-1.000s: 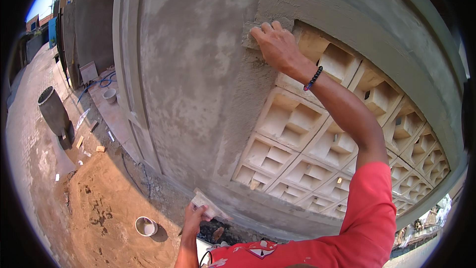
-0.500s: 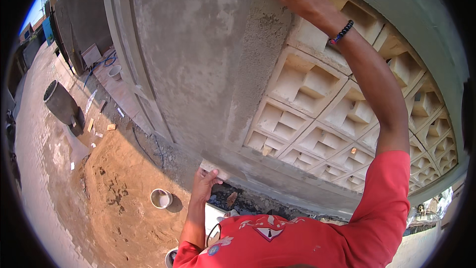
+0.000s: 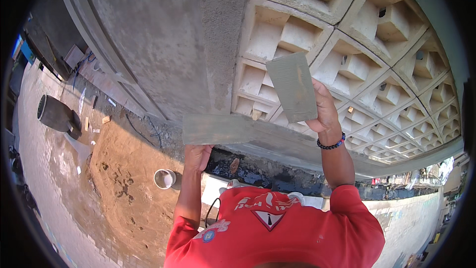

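Observation:
My left hand (image 3: 197, 157) is closed on the lower edge of a grey, rectangular plastering float (image 3: 215, 130). Its flat face shows, smeared with wet grey mortar, in front of the foot of the plastered wall (image 3: 158, 44). Higher and to the right, my right hand (image 3: 326, 108) grips a second plastering float (image 3: 291, 88), tilted nearly upright, its face coated grey with a few brownish streaks. This one is in front of the cream breeze-block screen (image 3: 342, 69); whether it touches the blocks I cannot tell. The handles behind both floats are hidden.
Below left lies a heap of brown sand (image 3: 124, 168) with a white bucket (image 3: 164, 178) on it. A dark barrel (image 3: 53, 113) stands farther left on the paving. Dark, wet-looking ground (image 3: 248, 168) runs along the wall base. A rough plaster strip (image 3: 223, 54) borders the screen.
My right hand has come down from the top of the wall, and its float now shows. The left float has turned to show its flat face. The view has shifted along the wall.

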{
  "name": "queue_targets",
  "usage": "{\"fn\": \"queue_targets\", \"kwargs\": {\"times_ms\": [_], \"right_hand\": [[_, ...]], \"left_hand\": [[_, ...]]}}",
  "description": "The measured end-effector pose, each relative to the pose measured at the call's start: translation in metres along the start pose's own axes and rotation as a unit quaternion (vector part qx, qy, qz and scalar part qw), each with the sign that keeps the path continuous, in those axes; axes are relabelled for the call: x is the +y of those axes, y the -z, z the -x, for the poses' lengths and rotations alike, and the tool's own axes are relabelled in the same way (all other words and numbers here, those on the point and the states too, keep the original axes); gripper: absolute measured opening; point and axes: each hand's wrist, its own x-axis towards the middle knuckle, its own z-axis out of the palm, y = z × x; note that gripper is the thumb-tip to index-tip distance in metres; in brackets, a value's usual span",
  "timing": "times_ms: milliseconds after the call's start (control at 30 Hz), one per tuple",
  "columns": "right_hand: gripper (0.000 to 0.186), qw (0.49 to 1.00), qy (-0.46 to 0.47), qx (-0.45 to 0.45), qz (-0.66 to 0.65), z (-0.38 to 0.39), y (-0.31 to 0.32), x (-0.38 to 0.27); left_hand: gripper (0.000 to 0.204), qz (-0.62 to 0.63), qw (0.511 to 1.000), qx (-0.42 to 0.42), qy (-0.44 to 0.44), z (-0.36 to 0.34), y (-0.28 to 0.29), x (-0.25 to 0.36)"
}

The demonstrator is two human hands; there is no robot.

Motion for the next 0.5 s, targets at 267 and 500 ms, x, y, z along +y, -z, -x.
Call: {"fn": "queue_targets", "kwargs": {"times_ms": [267,500], "right_hand": [[0.045,0.974,0.093,0.082,-0.189,0.103,0.066,0.007],[0.048,0.935,0.135,0.255,-0.205,0.206,0.141,0.051]], "left_hand": [[0.056,-0.043,0.992,-0.052,0.102,-0.015,-0.04,-0.053],[0.059,-0.044,0.967,-0.094,0.231,-0.024,-0.082,-0.122]]}}
